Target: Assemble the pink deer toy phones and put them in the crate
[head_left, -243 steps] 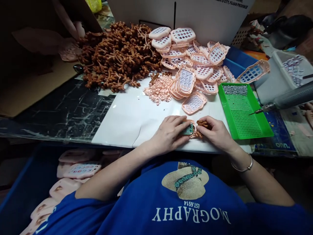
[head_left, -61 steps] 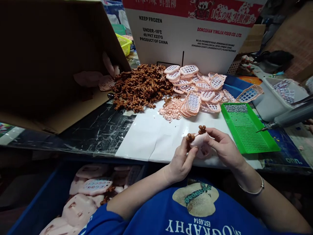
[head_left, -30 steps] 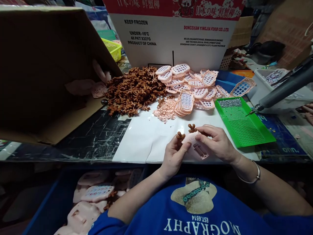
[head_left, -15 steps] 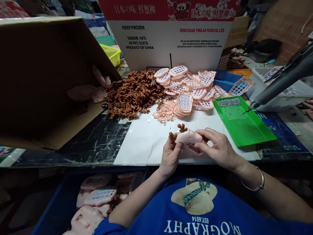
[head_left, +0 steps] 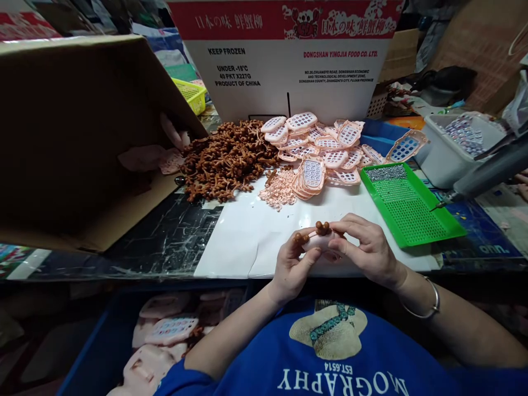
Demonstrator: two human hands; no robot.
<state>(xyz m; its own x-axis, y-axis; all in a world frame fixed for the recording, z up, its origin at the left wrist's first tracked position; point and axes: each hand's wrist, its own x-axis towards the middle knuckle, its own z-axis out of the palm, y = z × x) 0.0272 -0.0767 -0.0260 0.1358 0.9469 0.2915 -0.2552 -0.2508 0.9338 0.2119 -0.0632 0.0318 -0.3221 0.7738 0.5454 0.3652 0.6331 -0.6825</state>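
Observation:
A pink plastic toy casing [head_left: 318, 241] with brown antler-shaped pieces [head_left: 322, 226] on its upper edge is held between both hands above the white sheet. My left hand [head_left: 293, 264] grips its left end, thumb in front and fingers behind. My right hand [head_left: 363, 247] pinches the right end the same way. The casing is tilted, so its edge faces me, and the fingers hide much of it. Beyond the hands lie a heap of brown antler pieces [head_left: 231, 157], small pink parts [head_left: 278, 190] and a stack of pink keypad panels [head_left: 311, 173].
A green perforated tray [head_left: 412, 220] with small screws lies at right, an electric screwdriver [head_left: 487, 170] hanging over it. An open cardboard box [head_left: 82, 137] stands at left. Below the table edge, a blue bin [head_left: 97, 346] holds pink casings. A white carton [head_left: 284, 66] stands behind.
The pink casing has been tipped, its broad face turning away so that its edge shows. Both hands still hold it. The screwdriver has swung to the right and lower.

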